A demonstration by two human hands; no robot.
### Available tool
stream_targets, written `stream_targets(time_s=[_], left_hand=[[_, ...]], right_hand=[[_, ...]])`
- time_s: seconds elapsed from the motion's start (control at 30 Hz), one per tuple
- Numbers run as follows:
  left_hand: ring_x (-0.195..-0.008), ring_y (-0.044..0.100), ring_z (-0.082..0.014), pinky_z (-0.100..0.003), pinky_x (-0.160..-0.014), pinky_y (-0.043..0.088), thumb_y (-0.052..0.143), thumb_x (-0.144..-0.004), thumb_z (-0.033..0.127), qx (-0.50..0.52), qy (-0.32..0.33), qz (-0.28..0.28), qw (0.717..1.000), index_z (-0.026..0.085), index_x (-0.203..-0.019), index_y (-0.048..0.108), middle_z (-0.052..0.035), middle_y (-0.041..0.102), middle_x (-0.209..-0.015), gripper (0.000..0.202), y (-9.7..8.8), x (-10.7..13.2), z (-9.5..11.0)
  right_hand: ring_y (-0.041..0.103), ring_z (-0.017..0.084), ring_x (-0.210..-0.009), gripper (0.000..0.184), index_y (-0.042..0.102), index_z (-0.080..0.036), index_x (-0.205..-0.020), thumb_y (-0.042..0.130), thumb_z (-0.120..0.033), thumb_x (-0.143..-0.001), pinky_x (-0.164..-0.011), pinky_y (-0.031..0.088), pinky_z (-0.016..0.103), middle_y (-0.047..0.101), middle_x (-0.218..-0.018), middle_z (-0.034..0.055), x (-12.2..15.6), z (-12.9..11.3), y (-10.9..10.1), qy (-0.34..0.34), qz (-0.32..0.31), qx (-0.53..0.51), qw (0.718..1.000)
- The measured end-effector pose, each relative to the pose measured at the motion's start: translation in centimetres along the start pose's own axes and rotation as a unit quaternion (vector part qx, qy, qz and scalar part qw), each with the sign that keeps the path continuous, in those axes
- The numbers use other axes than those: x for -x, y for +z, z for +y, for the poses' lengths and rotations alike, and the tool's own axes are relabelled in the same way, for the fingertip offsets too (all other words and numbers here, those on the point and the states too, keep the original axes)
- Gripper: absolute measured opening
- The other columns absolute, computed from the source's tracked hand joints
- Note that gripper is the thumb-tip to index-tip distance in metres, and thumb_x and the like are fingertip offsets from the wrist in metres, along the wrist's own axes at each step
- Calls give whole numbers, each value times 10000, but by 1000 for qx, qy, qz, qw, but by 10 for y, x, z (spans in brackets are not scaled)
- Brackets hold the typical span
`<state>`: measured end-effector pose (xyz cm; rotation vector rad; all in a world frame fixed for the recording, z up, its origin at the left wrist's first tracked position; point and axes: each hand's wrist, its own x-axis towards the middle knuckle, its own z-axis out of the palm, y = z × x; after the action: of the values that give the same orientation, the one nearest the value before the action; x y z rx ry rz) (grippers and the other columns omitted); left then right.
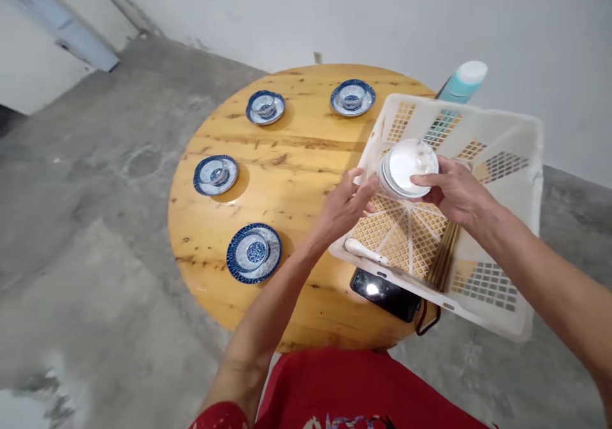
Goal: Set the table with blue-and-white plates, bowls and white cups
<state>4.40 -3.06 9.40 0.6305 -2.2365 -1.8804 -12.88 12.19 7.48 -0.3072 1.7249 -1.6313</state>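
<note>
My right hand [454,190] grips a stack of small white bowls [411,161] over the white plastic basket [497,129], its thumb lying across the top. Just left of the stack is my left hand [349,203], fingers spread and holding nothing; its fingertips are close to the stack, and I cannot tell whether they touch it. Inside the basket, a white spoon [366,250] lies near the front edge. A bundle of chopsticks [444,254] rests along the basket's floor, below my right forearm.
Around the round wooden table [287,161], several blue-patterned plates [234,257] each bear a small clear bowl [255,250]. A black phone [382,292] lies partly beneath the basket's front edge. Behind the basket stands a turquoise bottle-like container [461,85], near the white wall [382,14].
</note>
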Motion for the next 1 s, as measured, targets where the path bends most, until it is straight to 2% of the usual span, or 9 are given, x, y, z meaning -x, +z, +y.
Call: stream_targets(time_s=[0.1,0.23,0.37,0.5,0.63,0.83,0.93,1.0], left_hand=[[-715,696,-151,-229,-628,545,462,-932,580,20,-4,-45,999,176,-1253,492,-70,703,-892,517,2,4,3],[-659,679,-138,-236,-624,553,435,-951,562,54,-25,-53,997,168,-1061,518,-37,674,-762,417,-14,15,0],[-622,668,-125,-237,-623,555,450,-960,493,82,-50,-38,995,169,-945,491,-13,642,-690,327,-47,16,-5],[-628,676,-126,-244,-645,560,481,-948,397,94,-64,-40,993,162,-966,507,-24,658,-715,237,-90,7,-19],[-648,689,-129,-237,-655,561,488,-931,356,85,-90,-54,991,149,-1037,531,-55,693,-780,237,-138,-14,-51],[-634,692,-155,-251,-633,559,479,-890,289,23,-135,-67,988,132,-1041,546,-74,700,-745,228,-211,-52,-119],[-668,702,-186,-290,-661,564,491,-861,298,-16,-131,-76,988,135,-1042,572,-96,718,-802,257,-238,-68,-150],[-704,711,-206,-308,-686,563,484,-852,286,-39,-130,-83,987,140,-1064,587,-102,729,-843,277,-249,-79,-169]], right_hand=[[672,227,-829,513,663,-288,-1104,783,-251,-607,-609,572,334,713,-988,12,25,-1,24,-4,-39,11,999],[661,230,-864,493,652,-249,-1097,768,-284,-619,-618,560,315,708,-1022,23,39,-4,56,-31,-55,25,998],[647,255,-949,488,635,-241,-1127,727,-269,-649,-677,574,352,696,-1069,37,32,-10,90,-57,-69,56,994],[640,262,-962,471,630,-252,-1113,711,-210,-651,-693,590,378,689,-1027,42,9,-8,131,-60,-69,70,993],[649,248,-871,412,628,-223,-1036,691,-122,-642,-643,591,359,678,-895,46,-26,7,181,-25,-41,62,997],[635,208,-722,333,603,-179,-934,602,-49,-627,-597,584,344,671,-798,52,-85,46,261,80,16,86,993],[621,188,-667,323,586,-167,-911,551,-36,-619,-583,580,336,656,-761,48,-108,66,294,121,56,95,987],[617,182,-653,321,572,-162,-901,527,-28,-613,-580,583,340,641,-755,43,-122,78,310,137,89,95,982]])
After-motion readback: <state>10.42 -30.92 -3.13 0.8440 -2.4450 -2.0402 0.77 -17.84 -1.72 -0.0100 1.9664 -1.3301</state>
